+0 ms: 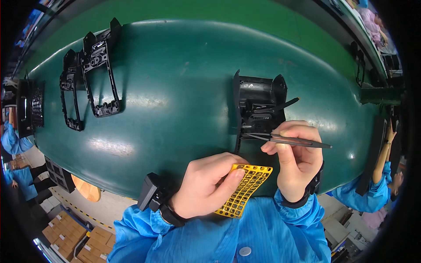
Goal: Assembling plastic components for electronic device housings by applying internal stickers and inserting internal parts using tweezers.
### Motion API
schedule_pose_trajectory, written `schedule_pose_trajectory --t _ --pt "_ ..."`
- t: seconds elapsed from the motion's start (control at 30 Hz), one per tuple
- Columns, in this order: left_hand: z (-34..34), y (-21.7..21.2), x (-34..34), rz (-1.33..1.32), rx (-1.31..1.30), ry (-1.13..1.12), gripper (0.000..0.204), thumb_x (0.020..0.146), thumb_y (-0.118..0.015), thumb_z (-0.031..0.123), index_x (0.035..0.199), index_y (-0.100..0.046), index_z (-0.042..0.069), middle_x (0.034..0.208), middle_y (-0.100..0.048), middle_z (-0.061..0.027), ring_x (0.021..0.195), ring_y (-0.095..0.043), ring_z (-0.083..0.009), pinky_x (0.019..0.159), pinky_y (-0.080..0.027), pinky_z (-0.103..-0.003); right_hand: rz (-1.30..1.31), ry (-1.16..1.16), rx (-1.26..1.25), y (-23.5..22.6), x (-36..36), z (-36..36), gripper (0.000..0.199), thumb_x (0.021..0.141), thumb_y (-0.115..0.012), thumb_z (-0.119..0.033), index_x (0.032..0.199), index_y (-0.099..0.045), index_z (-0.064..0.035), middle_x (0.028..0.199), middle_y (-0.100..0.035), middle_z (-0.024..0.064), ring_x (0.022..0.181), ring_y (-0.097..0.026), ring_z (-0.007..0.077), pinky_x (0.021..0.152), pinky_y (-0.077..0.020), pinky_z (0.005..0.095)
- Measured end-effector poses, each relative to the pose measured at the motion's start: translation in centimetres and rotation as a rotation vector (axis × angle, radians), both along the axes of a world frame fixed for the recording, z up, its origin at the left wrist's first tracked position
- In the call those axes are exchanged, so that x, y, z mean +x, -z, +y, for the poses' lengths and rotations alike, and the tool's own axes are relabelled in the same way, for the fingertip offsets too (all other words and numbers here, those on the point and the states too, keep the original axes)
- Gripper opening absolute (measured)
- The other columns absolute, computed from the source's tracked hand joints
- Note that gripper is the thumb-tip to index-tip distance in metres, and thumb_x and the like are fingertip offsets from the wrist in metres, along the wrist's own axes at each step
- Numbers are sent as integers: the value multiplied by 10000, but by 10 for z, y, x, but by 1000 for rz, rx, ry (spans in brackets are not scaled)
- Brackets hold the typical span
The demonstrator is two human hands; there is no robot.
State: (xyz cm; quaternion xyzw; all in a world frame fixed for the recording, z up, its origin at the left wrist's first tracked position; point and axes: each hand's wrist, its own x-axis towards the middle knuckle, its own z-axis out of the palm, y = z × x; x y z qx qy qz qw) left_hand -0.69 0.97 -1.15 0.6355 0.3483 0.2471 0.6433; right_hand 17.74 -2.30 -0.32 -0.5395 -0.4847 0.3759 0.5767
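Head view: the left hand [204,184] pinches a yellow flexible sheet of dark squares [244,190]; at its two o'clock, the right hand [300,161] grasps slim dark tweezers [302,142]. From there, a black moulded-plastic housing [258,93] sits toward eleven on the glossy green table [175,65], two black open plastic frames [98,57] toward ten.

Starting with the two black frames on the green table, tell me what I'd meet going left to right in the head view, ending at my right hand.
Left black frame, right black frame, left hand, yellow perforated sheet, right hand holding dark tweezers.
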Motion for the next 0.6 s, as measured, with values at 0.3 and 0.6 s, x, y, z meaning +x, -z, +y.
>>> schedule_pose_trajectory --t 0.3,0.6 --pt "0 4 0 -24 25 16 183 904 -503 63 913 -634 -64 888 -680 -168 760 -672 -240 689 -517 -293 -83 0 -15 -1 -1 0 166 881 -563 58 1035 -504 38 1019 -540 159 766 -645 168 712 -549 266" --pt "1 3 0 -32 23 15 172 889 -515 50 922 -636 -68 879 -675 -172 770 -669 -262 698 -517 -307 -54 13 -2 1 -3 1 170 882 -575 50 1036 -504 32 1008 -543 160 756 -640 169 705 -545 265"
